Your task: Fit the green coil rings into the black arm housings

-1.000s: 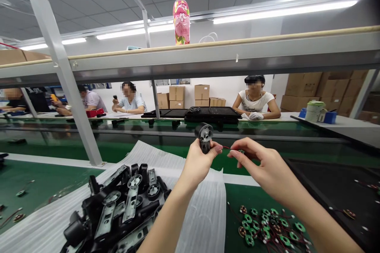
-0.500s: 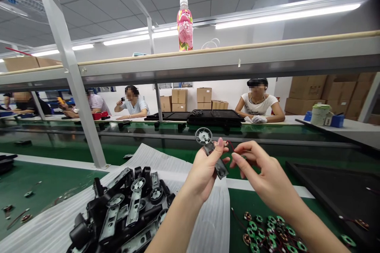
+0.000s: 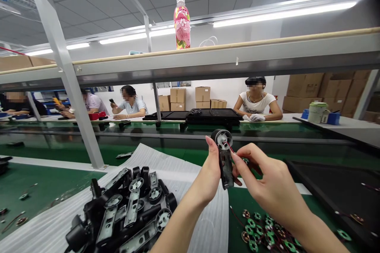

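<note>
Black plastic housing [image 3: 225, 166]: a long stem with a round cup on top, held upright in mid-air over the near edge of the green worktop [image 3: 38, 184]; its open face is turned to the camera, probably so the inside of the cup can be seen
Left hand [image 3: 208, 178]: fingers closed on the stem from the left, one stretched up beside the cup; the low grip leaves the cup free
Right hand [image 3: 268, 184]: fingers narrow, pinched on a thin red wire [image 3: 229, 146] that runs out of the cup's middle; the thumb touches the stem's right side, seemingly to steady it
Pile of housings [image 3: 127, 209]: the same black parts heaped on a white foam sheet [image 3: 166, 162] at the left, within easy reach of the holding hand; the foam likely spares them scratches
Green coil boards [image 3: 264, 233]: small round pieces with tangled red leads, lying on the worktop under the right wrist, on the wire hand's side
Black tray [image 3: 341, 189]: flat at the right, with a few wired boards on it
Conveyor belt [image 3: 148, 142]: beyond the worktop, carrying scattered dark parts
Far side: seated people at their own places; a pink bottle [image 3: 182, 23] on the overhead shelf
</note>
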### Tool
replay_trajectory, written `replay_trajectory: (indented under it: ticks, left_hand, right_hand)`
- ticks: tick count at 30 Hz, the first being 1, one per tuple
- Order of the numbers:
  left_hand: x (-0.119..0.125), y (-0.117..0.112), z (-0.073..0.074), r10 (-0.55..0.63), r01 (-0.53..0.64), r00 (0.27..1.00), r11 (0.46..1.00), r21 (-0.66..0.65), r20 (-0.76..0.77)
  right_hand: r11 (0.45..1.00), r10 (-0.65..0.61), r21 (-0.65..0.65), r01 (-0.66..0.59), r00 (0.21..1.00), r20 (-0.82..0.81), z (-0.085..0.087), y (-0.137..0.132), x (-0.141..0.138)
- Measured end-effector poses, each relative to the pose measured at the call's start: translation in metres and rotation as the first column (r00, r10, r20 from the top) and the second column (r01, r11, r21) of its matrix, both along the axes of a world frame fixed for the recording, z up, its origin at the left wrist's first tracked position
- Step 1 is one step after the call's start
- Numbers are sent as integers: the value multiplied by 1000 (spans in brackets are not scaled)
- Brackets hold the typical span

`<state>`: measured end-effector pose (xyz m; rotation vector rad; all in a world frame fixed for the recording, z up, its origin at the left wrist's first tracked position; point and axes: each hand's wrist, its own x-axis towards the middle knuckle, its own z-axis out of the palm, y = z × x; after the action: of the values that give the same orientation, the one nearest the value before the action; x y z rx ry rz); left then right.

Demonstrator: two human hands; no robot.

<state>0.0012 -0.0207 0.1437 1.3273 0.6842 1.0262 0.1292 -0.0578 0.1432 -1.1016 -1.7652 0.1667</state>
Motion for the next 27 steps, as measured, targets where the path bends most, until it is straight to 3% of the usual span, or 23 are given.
replay_trajectory:
  ticks: [4, 8, 16, 27]
  left_hand:
    - [-1, -1, 0, 4, -2, 999, 998, 58, -36]
    - [-1, -4, 1, 40, -36, 998, 996, 80, -54]
    - [-3, 1, -4, 17, -13, 999, 997, 82, -50]
    - [-2, -1, -2, 12, -9, 999, 998, 66, -42]
  right_hand:
    - [987, -94, 139, 75, 986, 135, -4, 3, 1]
    - [966, -172, 225, 131, 970, 172, -4, 4, 2]
    - [975, -126, 204, 89, 976, 176, -5, 3, 2]
    - [972, -170, 191, 134, 969, 181, -7, 5, 1]
